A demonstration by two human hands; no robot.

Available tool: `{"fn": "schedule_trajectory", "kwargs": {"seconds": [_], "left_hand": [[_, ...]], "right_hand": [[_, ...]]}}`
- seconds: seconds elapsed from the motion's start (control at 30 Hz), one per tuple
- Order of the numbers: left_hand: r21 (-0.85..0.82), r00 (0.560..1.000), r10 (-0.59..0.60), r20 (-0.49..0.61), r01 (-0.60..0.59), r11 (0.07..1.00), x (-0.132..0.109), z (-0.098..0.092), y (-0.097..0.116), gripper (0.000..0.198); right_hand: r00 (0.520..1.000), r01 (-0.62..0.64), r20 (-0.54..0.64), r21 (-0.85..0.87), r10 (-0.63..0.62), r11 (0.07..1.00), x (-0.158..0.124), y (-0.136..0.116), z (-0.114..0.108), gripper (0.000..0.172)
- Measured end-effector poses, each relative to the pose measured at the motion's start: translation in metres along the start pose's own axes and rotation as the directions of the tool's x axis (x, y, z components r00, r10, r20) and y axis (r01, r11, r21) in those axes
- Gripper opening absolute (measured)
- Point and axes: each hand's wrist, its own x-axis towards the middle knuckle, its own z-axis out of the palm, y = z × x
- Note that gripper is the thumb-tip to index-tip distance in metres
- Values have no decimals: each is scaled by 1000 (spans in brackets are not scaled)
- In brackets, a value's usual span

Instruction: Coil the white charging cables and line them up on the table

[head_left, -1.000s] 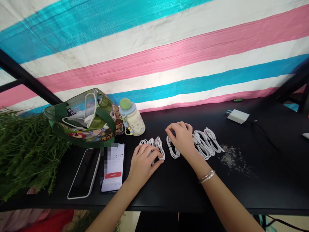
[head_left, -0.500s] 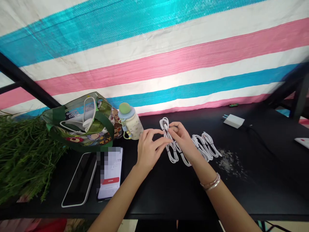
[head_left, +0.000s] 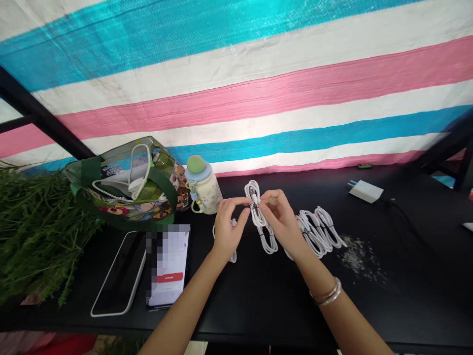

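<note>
Handling a coiled cable (head_left: pixel 252 186) at its tie
Right hand (head_left: pixel 280 216) is holding it inward from the front edge of the tabletop (head_left: pixel 414 291); left hand (head_left: pixel 226 228) is pinching narrowly, hold unclear; likely needing precision next.

From your head, your only view faces forward and down across the table (head_left: pixel 258 301) towards the striped sheet (head_left: pixel 236 101), near enough to frame your left hand (head_left: pixel 226 227) and right hand (head_left: pixel 283 217).
</note>
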Motion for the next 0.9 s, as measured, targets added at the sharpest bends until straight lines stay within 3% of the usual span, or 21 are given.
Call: {"fn": "schedule_trajectory", "kwargs": {"seconds": [0.2, 0.43, 0.63, 0.9], "left_hand": [[8, 1000, 8, 15, -8, 1000, 2, -3, -2, 13], [89, 994, 96, 47, -100, 991, 4, -5, -8, 13], [242, 975, 185, 119, -210, 947, 4, -10, -5, 11], [370, 943, 314, 109, -332, 868, 4, -11, -4, 18]], "right_hand": [[998, 43, 54, -92, -38, 995, 0, 0, -1, 11], [988, 82, 141, -176, -58, 981, 2, -1, -8, 5], [992, 40, 124, -196, -16, 980, 3, -1, -10, 7], [988, -60, 135, -121, 77, 991, 2, 3, -5, 15]]}}
